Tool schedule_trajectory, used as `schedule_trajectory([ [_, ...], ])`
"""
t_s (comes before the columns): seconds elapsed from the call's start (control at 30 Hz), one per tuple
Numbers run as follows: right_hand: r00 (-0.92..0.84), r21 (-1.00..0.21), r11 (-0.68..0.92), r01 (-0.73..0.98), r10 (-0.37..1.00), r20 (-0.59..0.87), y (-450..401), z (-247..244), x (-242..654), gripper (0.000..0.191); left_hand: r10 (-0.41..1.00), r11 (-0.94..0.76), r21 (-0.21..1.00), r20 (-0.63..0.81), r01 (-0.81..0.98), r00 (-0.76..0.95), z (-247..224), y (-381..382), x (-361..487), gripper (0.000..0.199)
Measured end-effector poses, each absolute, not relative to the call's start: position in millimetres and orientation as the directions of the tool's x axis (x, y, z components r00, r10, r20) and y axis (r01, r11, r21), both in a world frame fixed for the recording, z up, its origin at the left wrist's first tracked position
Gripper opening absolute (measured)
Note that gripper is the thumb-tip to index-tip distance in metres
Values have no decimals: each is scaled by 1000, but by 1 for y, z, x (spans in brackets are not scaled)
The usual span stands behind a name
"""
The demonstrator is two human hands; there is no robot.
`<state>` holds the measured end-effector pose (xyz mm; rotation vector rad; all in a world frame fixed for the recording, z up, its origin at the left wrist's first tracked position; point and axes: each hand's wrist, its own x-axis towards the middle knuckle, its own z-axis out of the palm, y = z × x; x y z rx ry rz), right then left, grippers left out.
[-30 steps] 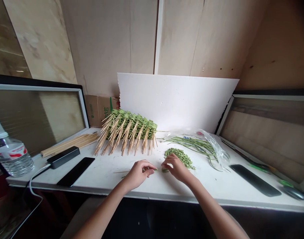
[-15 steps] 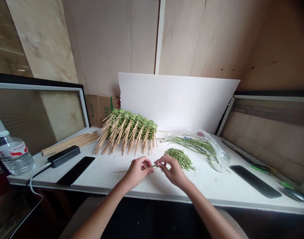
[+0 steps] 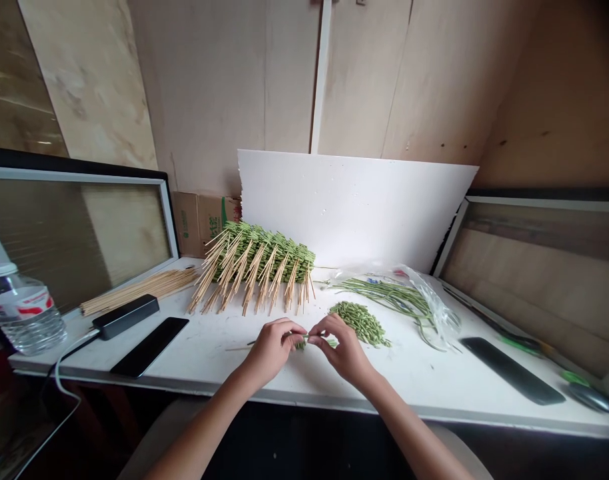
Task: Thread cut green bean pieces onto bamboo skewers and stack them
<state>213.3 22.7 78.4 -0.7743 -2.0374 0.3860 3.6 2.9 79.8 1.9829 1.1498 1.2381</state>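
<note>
My left hand (image 3: 274,343) is closed round a thin bamboo skewer (image 3: 238,349), whose bare end sticks out to the left. Green stem pieces show just below its fingertips. Facing it, my right hand (image 3: 342,341) pinches at the skewer's other end, and what lies between those fingertips seems to be a short green stem piece, mostly hidden. Right behind this hand is a heap of short cut green stem pieces (image 3: 359,321). Beyond the left hand, skewers loaded with green pieces (image 3: 272,247) are stacked, their bare ends toward me.
Bare skewers (image 3: 144,288), a black box (image 3: 126,316), a phone (image 3: 149,347) and a water bottle (image 3: 24,310) are on the left. To the right are long green stems (image 3: 389,293) with a plastic bag (image 3: 442,310), a dark flat object (image 3: 512,370) and a mouse (image 3: 592,397). White board (image 3: 357,207) stands behind.
My hands stay close together over the table, with the fingertips shifted slightly. More green pieces now show beneath the fingers. The view has tilted a little.
</note>
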Motion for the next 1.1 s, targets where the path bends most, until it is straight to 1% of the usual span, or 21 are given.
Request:
schedule_trajectory([
  [0.1, -370, -572, 748, 337, 664, 650, 19, 79, 212, 27, 862, -503, 803, 438, 319, 256, 83, -2, 7, 21],
  [0.17, -355, -607, 743, 282, 668, 654, 18, 80, 211, 30, 862, -496, 825, 431, 270, 266, 84, -4, 10, 21],
  [0.3, -392, -709, 690, 148, 699, 598, 18, 80, 211, 36, 873, -450, 871, 383, 196, 302, 84, -7, 15, 24],
  [0.43, -415, -788, 615, 30, 725, 550, 20, 80, 211, 35, 871, -415, 896, 341, 158, 352, 83, -6, 16, 26],
  [0.53, -380, -832, 554, -4, 769, 514, 26, 83, 216, 32, 872, -420, 893, 347, 163, 346, 85, -3, 12, 27],
  [0.6, -331, -847, 530, 29, 805, 492, 32, 84, 225, 34, 880, -417, 892, 349, 173, 322, 86, -1, 8, 31],
  [0.67, -307, -822, 550, 149, 816, 491, 40, 82, 235, 34, 894, -403, 895, 340, 193, 292, 85, 2, 4, 38],
  [0.77, -389, -680, 603, 418, 795, 465, 52, 76, 250, 29, 909, -384, 893, 321, 234, 265, 81, 5, 1, 44],
  [0.83, -458, -589, 615, 524, 787, 414, 56, 72, 257, 27, 910, -384, 888, 317, 252, 267, 77, 5, 1, 45],
  [0.93, -467, -551, 591, 589, 806, 364, 59, 67, 262, 21, 902, -405, 876, 337, 261, 268, 74, 4, 3, 45],
  [1.1, -481, -524, 593, 611, 804, 348, 62, 64, 263, 14, 891, -433, 861, 365, 267, 268, 77, 3, 4, 47],
])
